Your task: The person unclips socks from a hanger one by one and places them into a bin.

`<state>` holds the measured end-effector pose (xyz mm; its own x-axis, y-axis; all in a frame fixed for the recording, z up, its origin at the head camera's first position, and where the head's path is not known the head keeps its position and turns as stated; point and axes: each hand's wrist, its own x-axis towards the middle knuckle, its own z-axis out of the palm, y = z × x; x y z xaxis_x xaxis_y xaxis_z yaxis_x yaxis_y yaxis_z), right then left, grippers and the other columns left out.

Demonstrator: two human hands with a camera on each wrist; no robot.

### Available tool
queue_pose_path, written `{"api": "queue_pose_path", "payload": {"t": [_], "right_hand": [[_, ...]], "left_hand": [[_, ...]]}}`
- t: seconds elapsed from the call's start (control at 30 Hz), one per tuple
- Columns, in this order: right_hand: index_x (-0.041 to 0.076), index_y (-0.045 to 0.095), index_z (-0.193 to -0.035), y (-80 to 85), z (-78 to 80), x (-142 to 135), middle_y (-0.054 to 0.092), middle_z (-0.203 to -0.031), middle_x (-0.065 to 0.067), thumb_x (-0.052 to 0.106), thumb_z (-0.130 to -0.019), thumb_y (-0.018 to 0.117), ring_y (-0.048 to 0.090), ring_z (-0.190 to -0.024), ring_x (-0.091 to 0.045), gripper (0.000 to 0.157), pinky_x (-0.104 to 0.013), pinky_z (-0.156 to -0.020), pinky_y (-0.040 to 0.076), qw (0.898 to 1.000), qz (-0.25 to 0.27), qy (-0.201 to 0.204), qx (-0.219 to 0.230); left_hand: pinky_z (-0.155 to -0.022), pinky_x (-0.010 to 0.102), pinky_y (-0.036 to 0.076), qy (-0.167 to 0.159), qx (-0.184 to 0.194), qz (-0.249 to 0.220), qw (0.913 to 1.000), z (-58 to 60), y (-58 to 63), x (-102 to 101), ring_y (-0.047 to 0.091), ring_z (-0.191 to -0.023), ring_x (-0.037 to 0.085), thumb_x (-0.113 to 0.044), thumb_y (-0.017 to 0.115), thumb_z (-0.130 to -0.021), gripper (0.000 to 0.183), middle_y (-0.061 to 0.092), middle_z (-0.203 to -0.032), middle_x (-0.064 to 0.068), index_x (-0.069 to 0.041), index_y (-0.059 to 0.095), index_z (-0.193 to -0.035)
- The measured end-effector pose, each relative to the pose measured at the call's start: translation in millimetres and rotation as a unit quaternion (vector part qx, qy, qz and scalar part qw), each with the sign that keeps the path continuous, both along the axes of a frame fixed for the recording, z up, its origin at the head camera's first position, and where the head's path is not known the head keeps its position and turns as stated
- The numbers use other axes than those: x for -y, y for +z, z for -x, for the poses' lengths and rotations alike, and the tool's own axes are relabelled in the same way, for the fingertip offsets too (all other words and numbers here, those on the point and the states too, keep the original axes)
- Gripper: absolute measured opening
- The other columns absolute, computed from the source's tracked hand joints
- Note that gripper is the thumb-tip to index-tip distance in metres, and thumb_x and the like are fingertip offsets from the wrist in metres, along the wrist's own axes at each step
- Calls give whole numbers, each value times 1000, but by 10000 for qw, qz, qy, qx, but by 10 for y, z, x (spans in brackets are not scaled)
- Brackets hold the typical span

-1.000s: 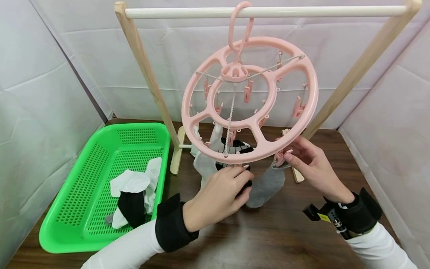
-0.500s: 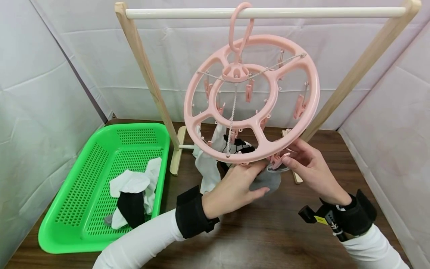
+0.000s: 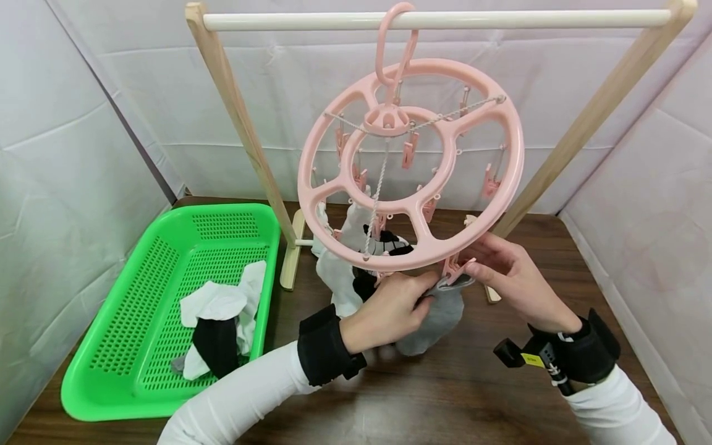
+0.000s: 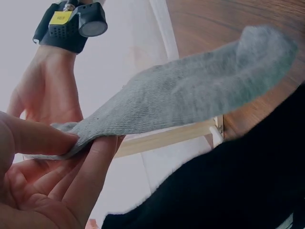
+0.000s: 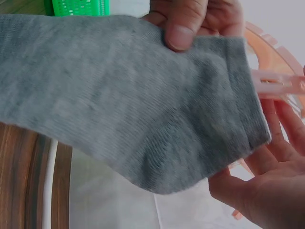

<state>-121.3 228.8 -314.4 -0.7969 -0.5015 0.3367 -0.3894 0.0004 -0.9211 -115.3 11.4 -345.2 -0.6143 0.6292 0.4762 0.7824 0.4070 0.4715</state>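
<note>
A grey sock (image 3: 434, 321) hangs below the front right of a pink round clip hanger (image 3: 514, 154). My left hand (image 3: 386, 309) pinches it near the cuff, thumb on one side and fingers on the other, as the left wrist view shows. My right hand (image 3: 517, 278) holds a pink clip (image 3: 453, 269) under the ring between thumb and fingers. In the right wrist view the clip's tip (image 5: 269, 82) meets the edge of the sock's cuff (image 5: 243, 90); whether it bites the fabric I cannot tell. White socks (image 3: 336, 278) and a black sock (image 3: 364, 284) hang to the left, partly hidden.
The hanger hooks over a white rod (image 3: 528, 20) on a wooden stand (image 3: 239, 117). At left, a green basket (image 3: 122, 321) contains white socks (image 3: 214, 303) and a black one (image 3: 216, 346). Several unused pink clips (image 3: 410, 151) dangle from the rings. White cloth walls surround the table.
My left hand has moved right from beside the black sock to the grey sock's cuff and now pinches it. My right hand stays at the clip. The hanger has swayed slightly.
</note>
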Motion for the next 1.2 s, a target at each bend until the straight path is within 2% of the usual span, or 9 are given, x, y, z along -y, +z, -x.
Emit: {"api": "queue_pose_path", "payload": {"t": [0.1, 0.23, 0.37, 0.53, 0.7, 0.87, 1.0, 1.2], "right_hand": [[3, 49, -137, -13, 31, -27, 63, -119, -10, -10, -96, 49, 60, -107, -18, 43, -28, -85, 50, 9996, 68, 217, 166], [0, 53, -131, -56, 58, -30, 64, -110, -11, -4, -98, 51, 62, -100, -18, 34, -28, -83, 50, 9983, 324, 324, 355], [-4, 55, -127, -90, 79, -16, 66, -105, -11, 1, -99, 51, 64, -96, -17, 28, -30, -83, 50, 9967, 666, 347, 315], [-12, 50, -127, -91, 122, -39, 66, -99, -20, 0, -100, 47, 66, -90, -25, 30, -34, -86, 49, 9946, 892, 491, 211], [-5, 48, -135, -82, 161, -92, 65, -103, -17, -3, -100, 45, 66, -91, -24, 35, -31, -91, 46, 9946, 791, 503, 456], [-1, 47, -138, -102, 185, -129, 64, -109, -13, -6, -99, 45, 64, -98, -21, 39, -27, -91, 46, 9921, 892, 540, 699], [-3, 47, -137, -127, 200, -162, 63, -108, -15, -5, -100, 43, 64, -98, -22, 37, -29, -91, 46, 9909, 906, 645, 757], [-8, 39, -140, -147, 226, -209, 61, -114, -17, -7, -101, 38, 62, -104, -27, 40, -31, -97, 43, 9894, 1020, 715, 741]], "left_hand": [[-64, 32, 42, 5, -25, 127, 9999, 3, -5, 2, 51, -69, 16, 3, 66, -83, 15, 45, -68, -2, -6, 55, -84], [-65, 32, 44, -73, -37, 195, 9998, 7, 3, -2, 54, -70, 16, 4, 66, -82, 13, 50, -69, -1, -5, 57, -85], [-62, 28, 41, -207, 26, 273, 9994, 2, 16, 12, 52, -67, 13, 6, 64, -81, 14, 51, -68, -1, -6, 58, -84], [-59, 22, 34, -426, 124, 650, 9969, -24, 26, 88, 44, -59, 8, 9, 61, -81, 17, 43, -63, -5, -9, 57, -81], [-58, 20, 33, -654, 253, 894, 9935, -81, 88, 227, 40, -57, 7, 10, 56, -84, 19, 40, -62, -5, -9, 57, -82], [-60, 20, 34, -750, 234, 777, 9939, -136, 195, 391, 42, -60, 8, 11, 54, -86, 19, 47, -65, -3, -7, 58, -86], [-61, 21, 36, -635, 69, 635, 9959, -164, 283, 544, 44, -62, 9, 13, 54, -86, 20, 53, -69, -1, -5, 61, -91], [-60, 21, 40, -105, -169, 412, 9990, -192, 364, 788, 46, -61, 8, 14, 55, -82, 24, 57, -70, -2, -7, 65, -90]]}}
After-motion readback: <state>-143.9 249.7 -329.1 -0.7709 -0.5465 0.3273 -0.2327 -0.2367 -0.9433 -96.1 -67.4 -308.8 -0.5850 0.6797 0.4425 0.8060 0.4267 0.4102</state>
